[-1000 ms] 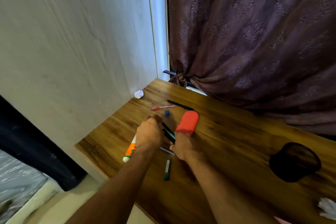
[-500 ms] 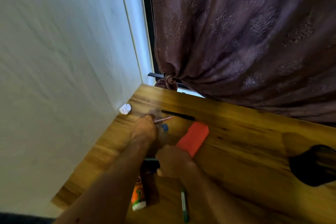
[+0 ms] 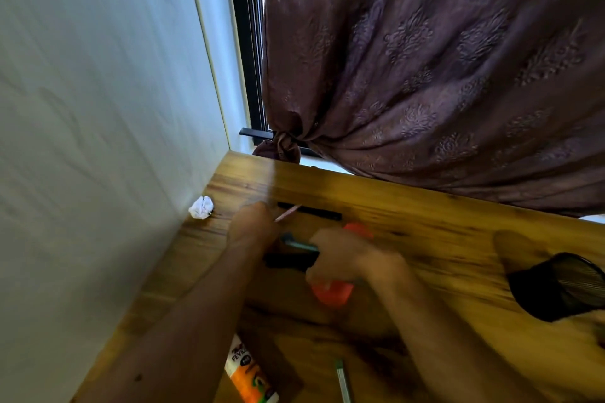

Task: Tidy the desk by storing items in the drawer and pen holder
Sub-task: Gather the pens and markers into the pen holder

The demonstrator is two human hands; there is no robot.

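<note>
Pens and small stationery, scattered on the wooden worktop (image 3: 425,232): being gathered. A second ago the left hand (image 3: 253,227) was lying near the glue bottle; it is now reaching toward the far corner with its grip closing on a thin pink pen (image 3: 288,213), whose tip is sticking out past the fingers. The right hand (image 3: 340,255) has drawn nearer, its grip clenching around dark pens (image 3: 294,250) that are jutting out to the left, and it is lying over an orange-red rectangular case (image 3: 332,294); whether it is also holding that case cannot be told. Judging from this, collection is progressing and nothing is going into storage yet.

Remaining loose: a long black pen (image 3: 311,210) just beyond the pink one, a crumpled white paper ball (image 3: 201,207) resting against the wall, a white-and-orange glue bottle (image 3: 250,373) and a green pen (image 3: 342,379) lying at the near edge.

Black mesh pen holder (image 3: 559,288): sitting well apart at the right. No drawer is showing.

Room: a pale panelled wall (image 3: 98,108) is running along the left, and a purple patterned curtain (image 3: 425,59), tied in a knot, is hanging over a dark-framed window behind.
</note>
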